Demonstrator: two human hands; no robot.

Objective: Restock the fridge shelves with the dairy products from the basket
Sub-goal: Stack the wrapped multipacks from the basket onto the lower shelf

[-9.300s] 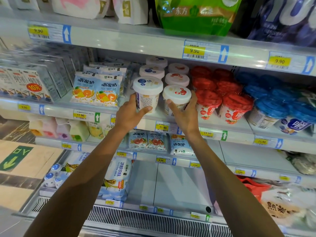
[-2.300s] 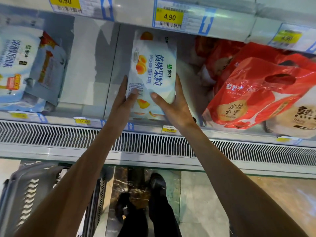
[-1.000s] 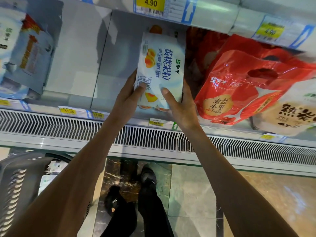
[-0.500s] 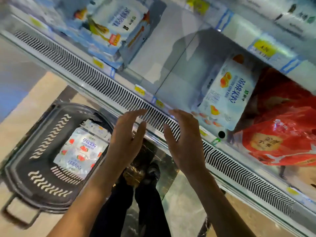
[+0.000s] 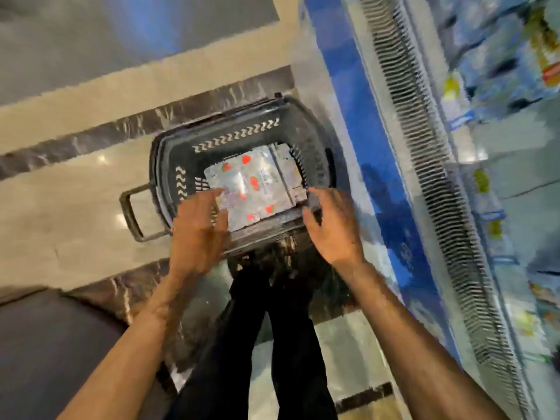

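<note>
The dairy pack point(image 5: 257, 189), flat, silvery-white and printed with red fruit, lay in the bottom of the basket point(image 5: 188, 137), with what looked like the edge of a second pack showing from beneath it on the side toward the fridge point(image 5: 424, 177). A moment earlier I had let go of the yellow-peach pack on the bottom shelf, and since then my head and both arms had swung down and away from the shelves, so the basket now sat in front of me on the floor, just beside the fridge base. My left hand point(image 5: 197, 234) hung over the basket's near rim with its fingers spread and loose, the fingertips overlapping the pack's near corner; the blur kept me from telling whether they touched it. My right hand point(image 5: 330, 231) was over the same near rim on the fridge side, fingers also relaxed and apart, holding nothing. I judged one more item stocked and the next pickup just beginning: both hands empty and set either side of the pack, ready to close on it. At least this one pack remained, so the restocking was not finished.
</note>
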